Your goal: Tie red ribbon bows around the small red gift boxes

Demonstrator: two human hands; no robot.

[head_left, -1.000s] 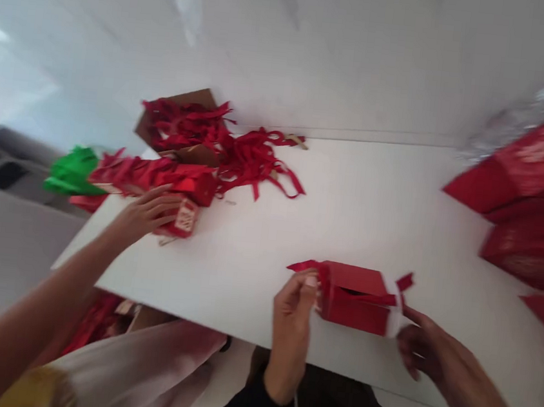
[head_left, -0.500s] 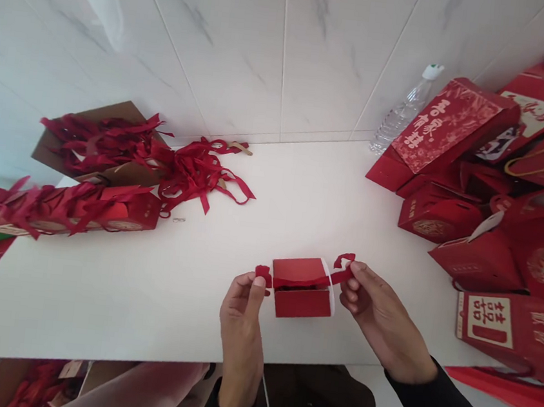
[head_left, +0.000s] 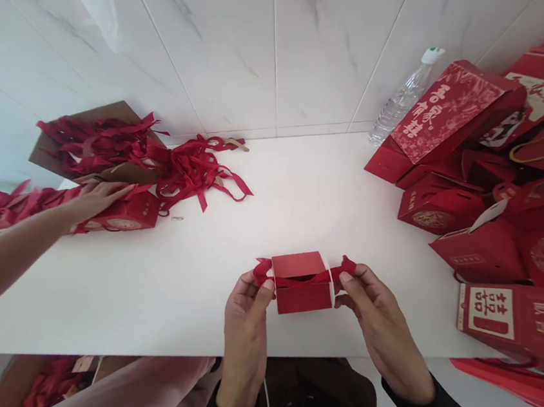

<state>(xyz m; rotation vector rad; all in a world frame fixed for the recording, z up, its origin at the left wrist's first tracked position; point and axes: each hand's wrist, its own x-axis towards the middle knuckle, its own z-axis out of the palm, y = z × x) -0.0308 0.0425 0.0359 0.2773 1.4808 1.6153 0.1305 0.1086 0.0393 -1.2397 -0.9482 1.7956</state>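
One red ribbon [head_left: 334,273] is pinched in the grip of the left hand [head_left: 248,321] and the right hand [head_left: 377,315]. A red box [head_left: 304,302] is crossed by it.

The box [head_left: 304,299] looks like smooth, matt card; the ribbon [head_left: 326,276] across it, cloth. Beyond the box, the wall [head_left: 326,60] is glossy tile and the bottle [head_left: 401,104] clear, ridged plastic.

White table [head_left: 270,223], red boxes [head_left: 439,205], tangled ribbons [head_left: 190,172], bottle [head_left: 399,107]
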